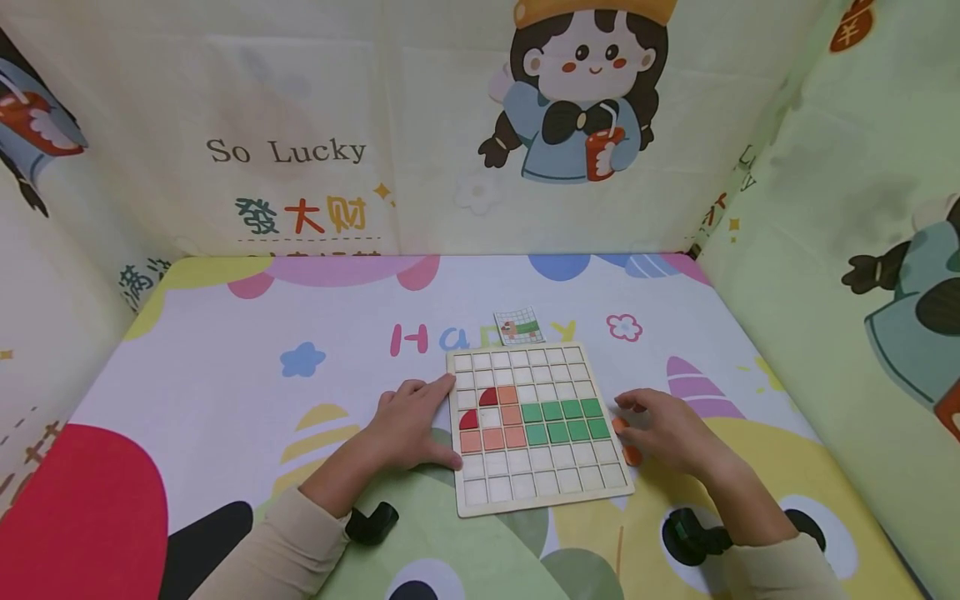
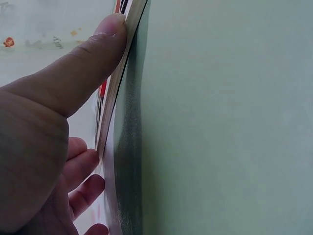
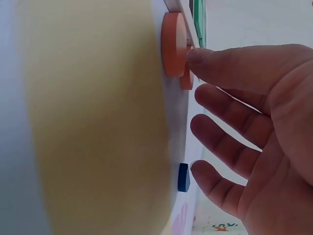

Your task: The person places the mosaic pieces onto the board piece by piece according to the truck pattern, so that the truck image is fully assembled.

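A wooden grid board [image 1: 517, 497] lies flat on the table, with green tiles [image 1: 558, 432], salmon tiles [image 1: 492, 439] and dark red quarter-round tiles [image 1: 489, 397] set in its squares. My left hand [image 1: 405, 429] is spread along the board's left edge; its thumb and fingertips touch the rim. Beside the right edge, my right hand [image 1: 667, 429] hovers over orange pieces [image 1: 632, 454] with loosely bent fingers. In the right wrist view the thumb is by a rounded orange piece [image 3: 173, 44], and no grip on it shows. A small dark blue piece [image 3: 183, 177] lies near the little finger.
Behind the board lies a small picture card [image 1: 519, 326] showing a grid with a brown and green figure. The table is covered by a printed cloth [image 1: 225, 375]. Patterned fabric walls [image 1: 420, 125] rise at the back and both sides. Black wrist cameras [image 1: 372, 523] sit at both cuffs.
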`<state>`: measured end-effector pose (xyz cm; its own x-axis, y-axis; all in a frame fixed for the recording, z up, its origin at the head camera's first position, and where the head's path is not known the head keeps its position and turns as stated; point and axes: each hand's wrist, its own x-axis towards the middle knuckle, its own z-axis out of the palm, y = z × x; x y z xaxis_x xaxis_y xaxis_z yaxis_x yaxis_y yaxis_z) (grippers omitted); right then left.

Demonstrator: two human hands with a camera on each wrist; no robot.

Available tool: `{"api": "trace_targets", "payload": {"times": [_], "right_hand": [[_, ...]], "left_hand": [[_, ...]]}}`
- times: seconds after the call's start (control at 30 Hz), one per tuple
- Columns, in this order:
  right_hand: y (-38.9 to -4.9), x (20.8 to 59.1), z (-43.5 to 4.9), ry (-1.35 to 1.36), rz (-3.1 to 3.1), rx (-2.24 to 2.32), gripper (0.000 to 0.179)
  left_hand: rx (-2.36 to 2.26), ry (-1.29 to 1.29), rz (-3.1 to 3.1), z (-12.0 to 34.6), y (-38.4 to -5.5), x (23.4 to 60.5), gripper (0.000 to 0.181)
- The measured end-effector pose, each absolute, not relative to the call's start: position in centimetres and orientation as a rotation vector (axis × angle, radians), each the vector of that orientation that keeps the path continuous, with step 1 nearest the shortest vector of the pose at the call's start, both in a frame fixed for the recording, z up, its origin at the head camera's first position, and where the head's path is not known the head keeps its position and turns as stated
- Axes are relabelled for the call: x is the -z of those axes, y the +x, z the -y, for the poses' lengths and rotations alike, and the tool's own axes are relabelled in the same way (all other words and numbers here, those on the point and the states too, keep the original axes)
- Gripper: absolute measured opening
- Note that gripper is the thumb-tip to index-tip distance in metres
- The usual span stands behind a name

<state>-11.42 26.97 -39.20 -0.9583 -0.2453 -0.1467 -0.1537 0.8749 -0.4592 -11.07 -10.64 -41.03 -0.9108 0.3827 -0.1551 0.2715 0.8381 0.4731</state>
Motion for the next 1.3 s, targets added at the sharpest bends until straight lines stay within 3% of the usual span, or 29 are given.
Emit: {"api": "trace_targets", "payload": {"times": [0.73,1.3], "right_hand": [[-11.5,39.6,-27.2,-0.309,-2.832,0.657,0.032],[-11.2,38.9,-28.4,-0.252,-2.866,0.683,0.037]], "left_hand": [[-0.660,0.504,-2.776,10.7,-11.0,40.9,0.115],[-0.654,0.510,-2.778,10.8,-11.1,41.1,0.115]]}}
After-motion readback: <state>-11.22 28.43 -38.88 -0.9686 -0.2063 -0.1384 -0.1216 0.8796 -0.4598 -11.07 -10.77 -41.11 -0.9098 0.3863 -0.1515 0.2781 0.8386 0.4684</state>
